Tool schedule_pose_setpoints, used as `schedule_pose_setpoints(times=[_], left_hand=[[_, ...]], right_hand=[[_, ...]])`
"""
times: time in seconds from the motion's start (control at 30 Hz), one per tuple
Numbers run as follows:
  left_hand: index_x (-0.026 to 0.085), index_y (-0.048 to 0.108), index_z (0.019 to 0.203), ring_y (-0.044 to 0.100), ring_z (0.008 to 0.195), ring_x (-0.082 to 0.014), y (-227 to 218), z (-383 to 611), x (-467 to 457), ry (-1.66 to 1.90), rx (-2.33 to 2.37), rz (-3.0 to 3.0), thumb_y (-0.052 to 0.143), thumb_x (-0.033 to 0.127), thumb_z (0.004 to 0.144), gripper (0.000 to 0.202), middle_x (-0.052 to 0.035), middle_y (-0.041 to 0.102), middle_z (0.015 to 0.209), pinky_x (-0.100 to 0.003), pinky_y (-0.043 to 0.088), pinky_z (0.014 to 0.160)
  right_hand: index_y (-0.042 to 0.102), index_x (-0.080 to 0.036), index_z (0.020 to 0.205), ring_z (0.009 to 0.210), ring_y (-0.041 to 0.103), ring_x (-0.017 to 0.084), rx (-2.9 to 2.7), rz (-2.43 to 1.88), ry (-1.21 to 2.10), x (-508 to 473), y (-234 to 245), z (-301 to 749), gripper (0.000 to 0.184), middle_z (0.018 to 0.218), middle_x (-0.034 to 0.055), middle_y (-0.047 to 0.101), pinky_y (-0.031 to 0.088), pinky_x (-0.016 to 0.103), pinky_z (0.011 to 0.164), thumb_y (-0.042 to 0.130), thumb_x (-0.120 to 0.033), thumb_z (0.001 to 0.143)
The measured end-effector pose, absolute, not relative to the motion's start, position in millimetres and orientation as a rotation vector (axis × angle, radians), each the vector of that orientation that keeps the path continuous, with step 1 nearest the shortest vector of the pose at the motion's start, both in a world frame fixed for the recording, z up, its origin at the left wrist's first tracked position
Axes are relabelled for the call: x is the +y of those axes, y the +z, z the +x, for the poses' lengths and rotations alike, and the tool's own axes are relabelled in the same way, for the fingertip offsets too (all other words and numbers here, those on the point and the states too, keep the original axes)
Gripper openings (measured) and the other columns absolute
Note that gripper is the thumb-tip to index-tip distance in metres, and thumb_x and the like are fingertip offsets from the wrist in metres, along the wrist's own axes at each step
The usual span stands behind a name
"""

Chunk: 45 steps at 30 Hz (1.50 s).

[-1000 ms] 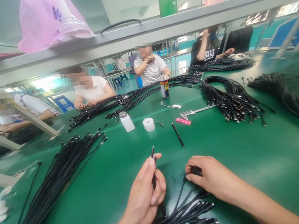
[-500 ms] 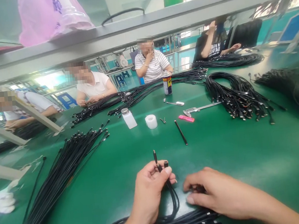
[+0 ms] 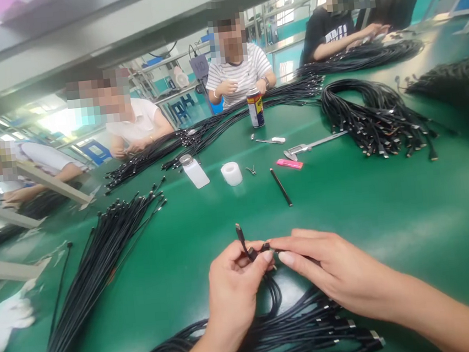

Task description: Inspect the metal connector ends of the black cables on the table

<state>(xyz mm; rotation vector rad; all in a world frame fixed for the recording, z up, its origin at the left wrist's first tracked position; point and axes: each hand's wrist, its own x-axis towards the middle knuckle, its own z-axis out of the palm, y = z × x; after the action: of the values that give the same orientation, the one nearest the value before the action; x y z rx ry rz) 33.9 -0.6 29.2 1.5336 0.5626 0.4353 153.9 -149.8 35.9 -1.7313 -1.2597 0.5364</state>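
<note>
My left hand [image 3: 232, 284] is closed on a few black cables [image 3: 274, 296], pinching them near their ends. One metal-tipped plug [image 3: 240, 233] points up past the fingers. My right hand [image 3: 338, 268] has thumb and forefinger pinched at a black cable end beside my left thumb; what lies deeper in its grip is partly hidden. Beneath both hands spreads a bundle of black cables [image 3: 275, 341], with bare metal plugs toward the right.
A long cable bundle [image 3: 90, 273] and a white glove [image 3: 10, 319] lie left. Ahead are a white bottle [image 3: 195, 172], tape roll [image 3: 231, 174], black pen [image 3: 281, 187], pink tool [image 3: 290, 164], caliper [image 3: 316, 143], spray can [image 3: 256, 110] and coiled cables [image 3: 374, 118]. Several co-workers sit opposite.
My right hand has moved left and up from the bundle to meet my left hand, and its fingers now pinch a cable end. The view has tilted downward.
</note>
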Motion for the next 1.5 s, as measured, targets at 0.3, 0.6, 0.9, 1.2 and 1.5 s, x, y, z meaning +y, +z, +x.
schedule_pose_setpoints(times=[0.3,0.6,0.9,1.2,1.5], left_hand=[[0.015,0.075,0.086,0.068,0.076,-0.0191,36.2,32.8,-5.8,0.464,0.561,1.578,0.079,0.025,0.074,0.016,-0.0068,0.075,0.084,-0.026,0.055,0.072],[0.017,0.075,0.087,0.068,0.077,-0.0176,36.7,31.9,-7.2,0.476,0.563,1.637,0.077,0.024,0.077,0.012,-0.0048,0.074,0.085,-0.023,0.054,0.073],[0.017,0.075,0.089,0.068,0.079,-0.0177,34.8,31.3,-7.5,0.47,0.544,1.664,0.075,0.025,0.079,0.013,-0.0051,0.074,0.086,-0.024,0.054,0.074],[0.018,0.075,0.089,0.069,0.081,-0.0158,36.4,31.4,-8.4,0.474,0.527,1.673,0.074,0.023,0.081,0.01,-0.0036,0.074,0.087,-0.02,0.054,0.075],[0.018,0.075,0.088,0.069,0.078,-0.0155,35.3,30.8,-8.2,0.474,0.551,1.664,0.076,0.023,0.079,0.01,-0.0035,0.074,0.085,-0.02,0.055,0.073]], right_hand=[[0.062,-0.033,0.132,0.074,0.056,0.017,-1.252,-1.787,0.499,-148.2,40.7,149.9,0.035,0.082,0.0015,0.067,0.043,0.029,0.067,0.043,-0.033,0.102],[0.063,-0.033,0.131,0.076,0.056,0.017,-1.255,-1.801,0.507,-149.5,41.2,148.9,0.035,0.085,0.0011,0.068,0.042,0.029,0.068,0.043,-0.031,0.102],[0.066,-0.03,0.127,0.075,0.055,0.016,-1.262,-1.803,0.505,-150.0,44.3,147.7,0.033,0.083,0.0013,0.067,0.044,0.029,0.068,0.043,-0.027,0.103],[0.065,-0.031,0.127,0.075,0.055,0.017,-1.256,-1.833,0.513,-149.4,43.3,148.0,0.033,0.082,0.0014,0.065,0.044,0.03,0.07,0.043,-0.028,0.103],[0.064,-0.033,0.128,0.074,0.055,0.017,-1.277,-1.888,0.477,-150.6,40.9,146.7,0.034,0.079,0.0017,0.061,0.045,0.031,0.069,0.042,-0.029,0.103]])
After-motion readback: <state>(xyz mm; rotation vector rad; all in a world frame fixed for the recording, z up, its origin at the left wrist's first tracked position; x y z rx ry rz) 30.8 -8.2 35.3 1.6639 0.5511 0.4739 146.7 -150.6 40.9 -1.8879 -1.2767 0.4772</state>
